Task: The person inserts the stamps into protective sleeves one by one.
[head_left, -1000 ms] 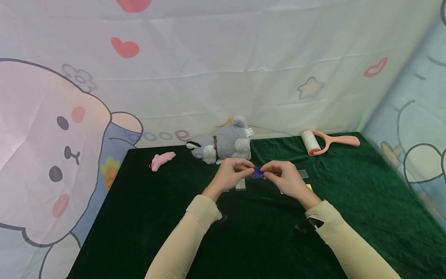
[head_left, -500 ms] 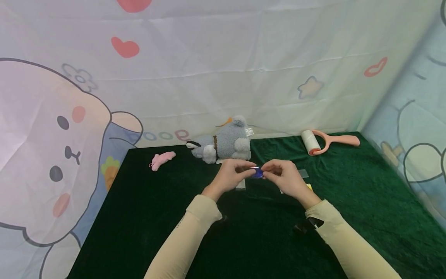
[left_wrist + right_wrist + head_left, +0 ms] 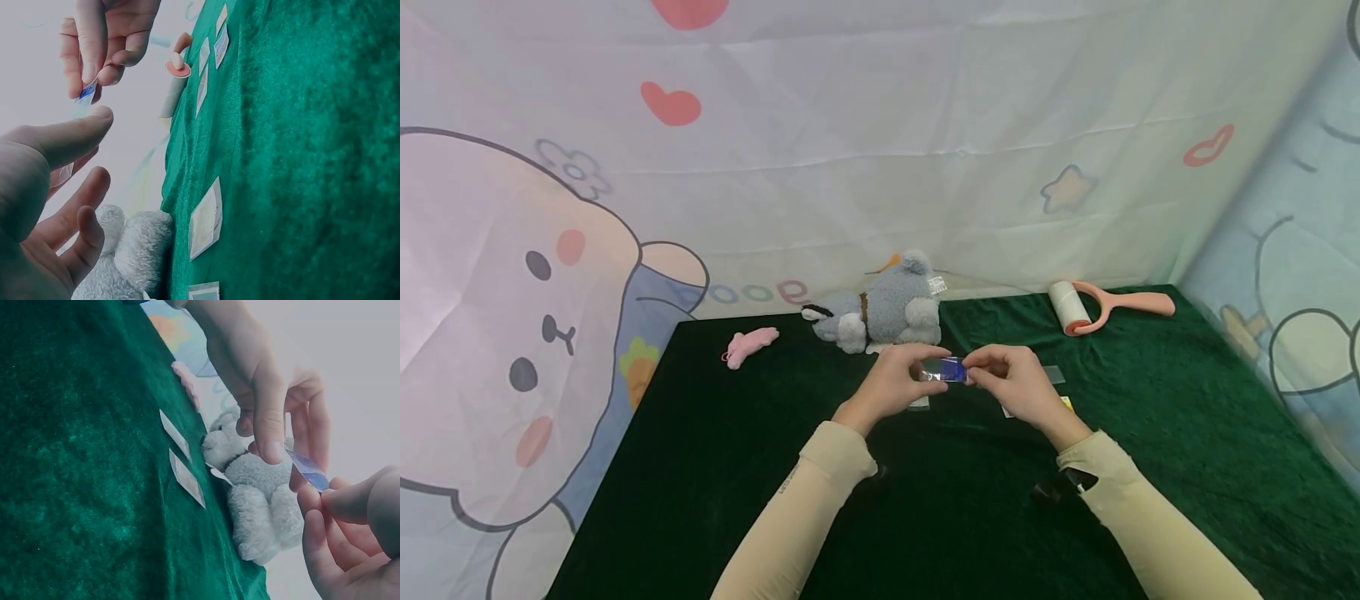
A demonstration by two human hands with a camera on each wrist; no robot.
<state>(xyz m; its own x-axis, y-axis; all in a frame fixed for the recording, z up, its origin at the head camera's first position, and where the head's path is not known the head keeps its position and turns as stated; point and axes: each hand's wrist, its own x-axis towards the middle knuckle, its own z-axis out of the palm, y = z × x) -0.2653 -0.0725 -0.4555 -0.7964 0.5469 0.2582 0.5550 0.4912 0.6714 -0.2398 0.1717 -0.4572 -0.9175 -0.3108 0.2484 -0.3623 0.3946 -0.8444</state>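
Note:
Both hands meet over the middle of the green cloth around a small clear plastic bag with a blue part (image 3: 953,369). My right hand (image 3: 1017,382) pinches its blue end between thumb and fingertips. At the other end, my left hand (image 3: 891,379) has its thumb and forefinger spread apart, with the clear part of the bag between them. The left wrist view shows the bag (image 3: 85,94) passing behind the left thumb, the other left fingers loose. Below the hands lie several small flat packets, one pale packet (image 3: 206,219) nearest the left hand.
A grey plush animal (image 3: 891,308) lies behind the hands at the back edge of the green cloth (image 3: 700,500). To its left is a small pink plush toy (image 3: 749,345). A lint roller (image 3: 1070,307) with a pink handle lies at the back right. Beyond hangs a printed curtain (image 3: 880,125).
My left thumb and forefinger have parted from their pinch near the blue part and moved slightly left, so the bag's clear part now shows. The right hand holds on, almost still.

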